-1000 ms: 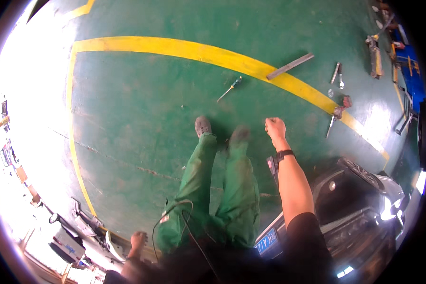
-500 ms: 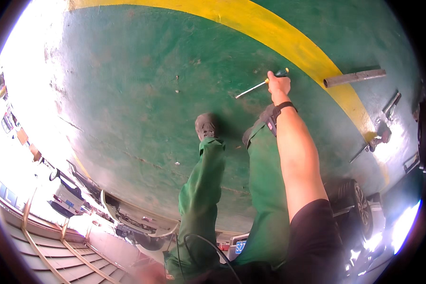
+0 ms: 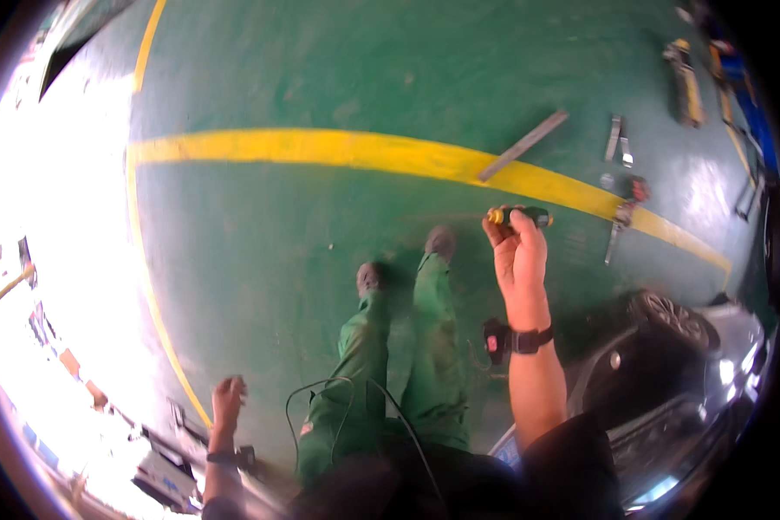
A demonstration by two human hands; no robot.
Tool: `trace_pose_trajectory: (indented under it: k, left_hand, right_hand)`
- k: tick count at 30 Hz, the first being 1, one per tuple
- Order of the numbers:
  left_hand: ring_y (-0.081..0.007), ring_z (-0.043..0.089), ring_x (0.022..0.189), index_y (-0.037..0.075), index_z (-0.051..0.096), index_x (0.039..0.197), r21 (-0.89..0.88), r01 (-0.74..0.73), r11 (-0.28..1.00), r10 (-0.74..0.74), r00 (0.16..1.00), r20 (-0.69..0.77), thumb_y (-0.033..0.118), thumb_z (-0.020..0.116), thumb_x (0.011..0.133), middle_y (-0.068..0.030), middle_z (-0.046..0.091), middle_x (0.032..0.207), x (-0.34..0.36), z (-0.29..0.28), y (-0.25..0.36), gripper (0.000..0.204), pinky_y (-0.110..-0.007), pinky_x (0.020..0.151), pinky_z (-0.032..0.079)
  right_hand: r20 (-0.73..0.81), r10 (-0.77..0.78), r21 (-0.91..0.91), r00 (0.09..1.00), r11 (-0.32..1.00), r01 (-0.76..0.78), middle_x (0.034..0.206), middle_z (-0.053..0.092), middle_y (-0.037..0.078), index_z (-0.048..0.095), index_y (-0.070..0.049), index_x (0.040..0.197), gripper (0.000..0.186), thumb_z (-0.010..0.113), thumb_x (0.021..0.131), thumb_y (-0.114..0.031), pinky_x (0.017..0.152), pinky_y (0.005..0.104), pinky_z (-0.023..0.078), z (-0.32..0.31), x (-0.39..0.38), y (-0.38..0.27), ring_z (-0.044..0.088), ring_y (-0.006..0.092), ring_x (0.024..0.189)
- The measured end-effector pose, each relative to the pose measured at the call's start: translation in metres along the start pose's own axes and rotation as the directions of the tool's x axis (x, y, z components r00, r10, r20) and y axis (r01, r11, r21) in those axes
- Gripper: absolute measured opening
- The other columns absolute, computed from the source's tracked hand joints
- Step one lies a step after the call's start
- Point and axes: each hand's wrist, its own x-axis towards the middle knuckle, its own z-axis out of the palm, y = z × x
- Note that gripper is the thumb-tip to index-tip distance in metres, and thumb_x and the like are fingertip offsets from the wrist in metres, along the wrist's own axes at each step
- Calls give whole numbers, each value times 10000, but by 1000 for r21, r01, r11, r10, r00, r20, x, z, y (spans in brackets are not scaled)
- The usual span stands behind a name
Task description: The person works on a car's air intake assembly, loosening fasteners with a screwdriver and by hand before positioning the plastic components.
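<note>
My right hand is out in front of me over the green floor. Its thumb and fingers close on a screwdriver with a dark green and yellow handle. The handle lies crosswise in the grip, and the thin shaft toward the left is only a faint smear. At the lower left, my left hand hangs beside my leg with loosely bent fingers apart and nothing seen in them. It touches nothing.
A metal tube lies across the yellow floor line. To its right are silver tools, a red-and-grey tool and a yellow jack-like tool. A dark car stands at the lower right.
My right hand has turned and risen with the screwdriver still in it, its palm now showing. My left hand has come into clear view at the lower left. The view has shifted.
</note>
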Motion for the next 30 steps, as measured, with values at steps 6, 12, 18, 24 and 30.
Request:
trace_pose_trajectory:
  k: [6,12,18,24,30]
  left_hand:
    - [-127,654,885,6,652,1188,-37,-845,533,828,512,228,234,597,993,-65,711,994,-94,10,285,305,-282,770,521]
    - [-144,636,810,-8,613,1230,-638,-607,475,770,-65,635,238,618,1003,-66,694,956,-305,61,325,334,-267,735,503]
    - [-140,624,776,-3,634,1170,-588,-426,687,497,-314,809,180,585,1019,-72,687,908,-387,75,254,242,-259,686,493]
    - [-142,613,794,-18,625,1180,-372,-494,786,186,-386,904,167,571,1026,-76,680,929,-463,87,101,247,-254,691,495]
    - [-139,628,806,-24,611,1192,-131,-613,779,-138,-371,918,155,543,1038,-70,667,938,-475,108,-75,247,-249,683,512]
  right_hand:
    - [288,-414,288,864,898,334,1198,615,144,545,-40,1164,334,588,872,116,1012,501,548,56,-230,-116,605,353,1192]
    - [161,-678,303,717,726,618,1198,627,157,520,-35,1180,405,602,838,163,1048,495,514,30,-431,-115,591,354,1221]
    - [-66,-836,179,545,527,831,1240,623,177,547,-34,1150,408,649,800,149,1073,439,481,8,-617,-66,587,324,1239]
    - [-168,-941,-61,294,308,949,1248,628,168,567,-36,1116,388,644,786,153,1057,388,467,-61,-793,43,589,256,1220]
    - [-332,-936,-424,121,262,867,1257,631,140,576,-43,1092,366,601,791,162,1021,342,460,-96,-932,172,599,194,1168]
